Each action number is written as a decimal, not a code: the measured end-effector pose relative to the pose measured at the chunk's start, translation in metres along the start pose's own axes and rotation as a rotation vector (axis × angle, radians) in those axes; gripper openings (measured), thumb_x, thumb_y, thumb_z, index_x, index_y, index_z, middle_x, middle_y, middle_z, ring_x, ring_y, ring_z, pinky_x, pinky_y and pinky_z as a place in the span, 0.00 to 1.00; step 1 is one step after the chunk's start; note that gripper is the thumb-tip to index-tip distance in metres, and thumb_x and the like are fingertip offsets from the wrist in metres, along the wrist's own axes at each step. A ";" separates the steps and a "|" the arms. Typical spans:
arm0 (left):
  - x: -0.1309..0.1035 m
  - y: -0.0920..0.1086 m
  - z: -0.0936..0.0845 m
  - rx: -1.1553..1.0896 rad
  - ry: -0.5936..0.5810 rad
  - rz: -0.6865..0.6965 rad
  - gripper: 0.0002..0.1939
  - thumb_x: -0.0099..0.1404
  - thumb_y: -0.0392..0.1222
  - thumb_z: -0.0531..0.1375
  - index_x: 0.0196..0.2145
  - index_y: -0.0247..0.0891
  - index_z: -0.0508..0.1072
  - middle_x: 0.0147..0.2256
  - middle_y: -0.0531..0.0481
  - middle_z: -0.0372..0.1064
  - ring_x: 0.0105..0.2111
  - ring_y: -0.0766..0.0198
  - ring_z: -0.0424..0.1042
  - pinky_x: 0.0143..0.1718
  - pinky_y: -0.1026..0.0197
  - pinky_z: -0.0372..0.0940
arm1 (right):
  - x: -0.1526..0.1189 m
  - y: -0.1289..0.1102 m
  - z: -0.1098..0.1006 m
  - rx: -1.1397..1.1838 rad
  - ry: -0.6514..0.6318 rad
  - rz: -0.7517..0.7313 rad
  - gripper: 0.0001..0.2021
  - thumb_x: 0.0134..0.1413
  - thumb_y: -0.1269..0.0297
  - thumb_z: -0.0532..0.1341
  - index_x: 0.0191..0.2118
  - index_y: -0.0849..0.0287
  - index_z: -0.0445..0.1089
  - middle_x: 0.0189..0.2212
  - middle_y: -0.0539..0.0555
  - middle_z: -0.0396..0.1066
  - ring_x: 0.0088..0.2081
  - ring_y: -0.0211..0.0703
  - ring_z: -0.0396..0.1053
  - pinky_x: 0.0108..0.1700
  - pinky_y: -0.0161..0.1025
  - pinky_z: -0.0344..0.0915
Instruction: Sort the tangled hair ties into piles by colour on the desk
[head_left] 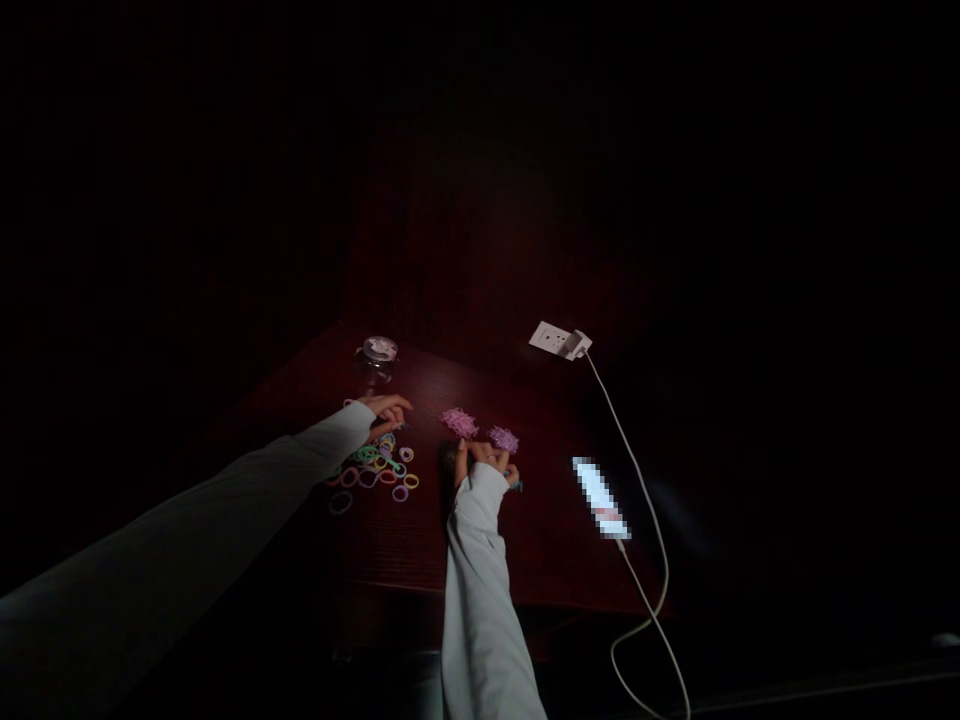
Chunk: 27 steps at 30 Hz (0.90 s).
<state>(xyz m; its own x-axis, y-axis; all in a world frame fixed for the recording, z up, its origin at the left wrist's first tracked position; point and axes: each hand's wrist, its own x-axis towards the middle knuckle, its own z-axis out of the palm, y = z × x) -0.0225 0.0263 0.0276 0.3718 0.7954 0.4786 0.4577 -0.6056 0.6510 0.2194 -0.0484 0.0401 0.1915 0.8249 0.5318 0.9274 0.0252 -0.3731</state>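
Note:
Colourful hair ties [388, 476] lie spread in a loose group on the dark red table [397, 545]. Over their upper edge is my left hand [387, 409], its fingers bent toward the right, with something small and bluish at the fingertips that is too small to name. My right hand [484, 460] is just below a pink pile [459, 422] and a purple pile [503, 439] of small pieces. Its thumb and fingers are apart and curved down. A teal bit [516, 484] shows beside its outer fingers; whether it is held is unclear.
Behind the hair ties stands a clear jar [376, 361] with a patterned lid. A lit phone [601, 498] lies at the right, its white cable [637, 470] running to a charger [577, 345] in a wall socket [549, 338]. The surroundings are very dark.

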 end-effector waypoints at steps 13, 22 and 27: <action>-0.001 0.000 0.013 -0.254 0.010 0.110 0.14 0.71 0.39 0.61 0.52 0.37 0.76 0.39 0.48 0.84 0.37 0.63 0.82 0.45 0.61 0.76 | 0.005 -0.050 0.043 -0.011 -0.102 -0.308 0.08 0.73 0.64 0.61 0.43 0.52 0.79 0.41 0.52 0.83 0.48 0.50 0.72 0.52 0.43 0.52; 0.000 0.004 0.006 -0.182 0.042 0.107 0.13 0.70 0.38 0.63 0.50 0.36 0.78 0.40 0.47 0.83 0.36 0.64 0.82 0.45 0.62 0.75 | 0.009 -0.013 0.012 0.052 0.129 -0.147 0.15 0.76 0.60 0.56 0.43 0.52 0.82 0.40 0.54 0.83 0.49 0.51 0.73 0.55 0.46 0.54; -0.002 0.008 0.002 -0.103 0.025 0.108 0.12 0.70 0.38 0.62 0.49 0.38 0.80 0.38 0.49 0.83 0.36 0.65 0.80 0.45 0.63 0.74 | 0.013 0.032 -0.007 0.036 0.221 0.021 0.20 0.76 0.54 0.54 0.43 0.52 0.84 0.41 0.57 0.83 0.49 0.54 0.72 0.55 0.48 0.55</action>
<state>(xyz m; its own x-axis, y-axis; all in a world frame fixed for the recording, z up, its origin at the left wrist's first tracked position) -0.0178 0.0198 0.0303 0.3941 0.7266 0.5629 0.3300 -0.6834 0.6512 0.2535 -0.0410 0.0408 0.2801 0.6817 0.6759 0.9113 0.0326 -0.4105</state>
